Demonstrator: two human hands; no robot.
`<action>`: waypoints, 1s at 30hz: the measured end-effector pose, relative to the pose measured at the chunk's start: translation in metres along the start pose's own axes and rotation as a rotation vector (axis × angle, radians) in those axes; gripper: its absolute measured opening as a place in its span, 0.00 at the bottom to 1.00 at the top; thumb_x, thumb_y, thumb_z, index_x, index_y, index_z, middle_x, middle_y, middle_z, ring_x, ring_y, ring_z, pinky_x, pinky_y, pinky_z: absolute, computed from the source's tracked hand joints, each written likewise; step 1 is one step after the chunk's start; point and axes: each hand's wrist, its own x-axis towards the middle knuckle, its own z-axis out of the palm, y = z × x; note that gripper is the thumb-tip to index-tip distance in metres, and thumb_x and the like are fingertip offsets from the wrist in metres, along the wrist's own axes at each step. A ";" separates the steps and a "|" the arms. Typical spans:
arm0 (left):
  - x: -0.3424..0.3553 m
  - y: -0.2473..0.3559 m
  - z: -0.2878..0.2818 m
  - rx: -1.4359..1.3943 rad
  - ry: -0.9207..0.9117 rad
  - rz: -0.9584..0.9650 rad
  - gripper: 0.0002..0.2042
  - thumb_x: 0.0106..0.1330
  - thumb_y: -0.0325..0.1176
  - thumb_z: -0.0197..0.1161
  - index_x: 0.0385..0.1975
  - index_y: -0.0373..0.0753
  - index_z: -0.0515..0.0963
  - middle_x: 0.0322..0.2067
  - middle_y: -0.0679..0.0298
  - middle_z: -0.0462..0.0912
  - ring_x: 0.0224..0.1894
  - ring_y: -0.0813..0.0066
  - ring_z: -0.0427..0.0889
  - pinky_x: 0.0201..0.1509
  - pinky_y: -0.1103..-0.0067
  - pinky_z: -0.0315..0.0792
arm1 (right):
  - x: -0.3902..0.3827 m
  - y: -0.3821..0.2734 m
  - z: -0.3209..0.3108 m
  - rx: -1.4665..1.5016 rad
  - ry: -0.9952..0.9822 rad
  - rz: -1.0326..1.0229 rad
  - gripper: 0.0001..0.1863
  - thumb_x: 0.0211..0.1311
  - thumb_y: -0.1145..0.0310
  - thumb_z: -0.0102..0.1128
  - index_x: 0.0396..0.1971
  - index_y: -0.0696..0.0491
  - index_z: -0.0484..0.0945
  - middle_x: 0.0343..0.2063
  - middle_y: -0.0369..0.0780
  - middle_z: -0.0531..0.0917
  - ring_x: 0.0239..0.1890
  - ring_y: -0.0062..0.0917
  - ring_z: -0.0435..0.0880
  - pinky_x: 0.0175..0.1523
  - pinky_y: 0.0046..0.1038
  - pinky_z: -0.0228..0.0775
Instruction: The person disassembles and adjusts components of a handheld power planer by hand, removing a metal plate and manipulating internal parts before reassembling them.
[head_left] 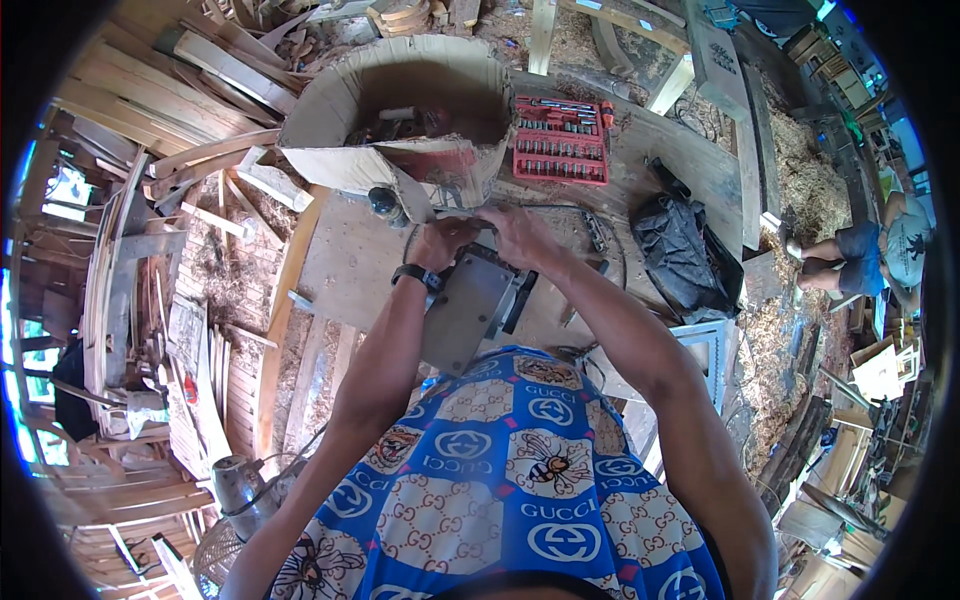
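Note:
A tool with a flat grey metal base plate (468,308) and a black piece along its right side lies in front of me, close to my shirt; its exact kind is unclear. My left hand (445,243), with a dark watch on the wrist, is closed at the tool's far left end. Against the far right end, my right hand (520,238) has its fingers bent around the edge. What the fingertips press on is hidden. A small dark jar (385,205) stands just beyond my left hand, beside the cardboard box (330,120).
An open red socket set (560,140) lies to the right of the box. Further right are a crumpled black bag (682,245) and a cable (626,262) on the plywood worktop (340,245). A fan (235,490) is at lower left. Another person (870,255) sits far right.

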 end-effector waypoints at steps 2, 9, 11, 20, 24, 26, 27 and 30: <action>0.004 0.005 0.001 0.123 -0.040 -0.039 0.17 0.61 0.42 0.68 0.42 0.35 0.85 0.38 0.61 0.87 0.41 0.75 0.82 0.51 0.76 0.74 | -0.001 0.012 0.006 0.126 0.123 -0.082 0.22 0.54 0.74 0.56 0.52 0.49 0.81 0.36 0.53 0.85 0.40 0.47 0.86 0.45 0.44 0.79; 0.001 0.012 0.004 0.167 -0.033 -0.014 0.20 0.61 0.50 0.68 0.42 0.39 0.86 0.39 0.56 0.88 0.44 0.64 0.85 0.53 0.70 0.74 | -0.006 0.014 0.013 0.245 0.201 -0.107 0.24 0.56 0.74 0.55 0.55 0.44 0.80 0.38 0.51 0.86 0.42 0.48 0.86 0.47 0.46 0.78; 0.001 0.012 0.005 0.196 -0.035 -0.003 0.19 0.61 0.47 0.68 0.42 0.36 0.85 0.39 0.59 0.88 0.43 0.71 0.84 0.52 0.73 0.74 | -0.009 0.008 0.010 0.195 0.108 0.065 0.20 0.62 0.73 0.56 0.53 0.46 0.81 0.50 0.48 0.83 0.52 0.43 0.82 0.57 0.41 0.76; 0.005 0.007 0.009 0.187 -0.006 0.038 0.21 0.59 0.48 0.70 0.41 0.36 0.85 0.39 0.56 0.88 0.45 0.65 0.85 0.53 0.70 0.74 | -0.001 0.029 0.004 0.420 0.496 0.104 0.19 0.60 0.74 0.56 0.52 0.47 0.80 0.45 0.49 0.84 0.49 0.45 0.83 0.54 0.41 0.76; 0.004 -0.009 0.004 0.042 0.022 -0.004 0.18 0.60 0.44 0.70 0.41 0.35 0.84 0.39 0.58 0.88 0.43 0.70 0.85 0.50 0.73 0.75 | -0.005 0.064 0.009 0.435 0.515 0.457 0.23 0.57 0.73 0.57 0.55 0.51 0.77 0.49 0.50 0.84 0.54 0.45 0.82 0.56 0.41 0.75; 0.022 -0.020 0.017 -0.070 0.018 0.045 0.16 0.61 0.41 0.70 0.41 0.34 0.84 0.38 0.59 0.88 0.41 0.75 0.84 0.47 0.76 0.76 | -0.026 0.126 0.039 0.290 0.328 0.760 0.24 0.57 0.70 0.58 0.56 0.51 0.76 0.51 0.51 0.83 0.56 0.46 0.81 0.58 0.41 0.75; 0.019 -0.023 0.014 -0.071 0.032 0.038 0.16 0.61 0.41 0.70 0.41 0.34 0.84 0.38 0.59 0.88 0.41 0.75 0.84 0.47 0.76 0.76 | -0.033 0.127 0.043 0.242 0.203 0.859 0.24 0.56 0.70 0.56 0.56 0.49 0.77 0.52 0.51 0.82 0.57 0.46 0.80 0.60 0.42 0.73; 0.015 -0.025 0.013 -0.122 0.052 -0.006 0.16 0.62 0.40 0.70 0.42 0.35 0.84 0.38 0.61 0.88 0.41 0.78 0.84 0.46 0.78 0.76 | -0.063 0.121 0.055 0.204 -0.019 0.992 0.24 0.56 0.66 0.56 0.55 0.49 0.78 0.53 0.50 0.81 0.58 0.46 0.79 0.63 0.43 0.71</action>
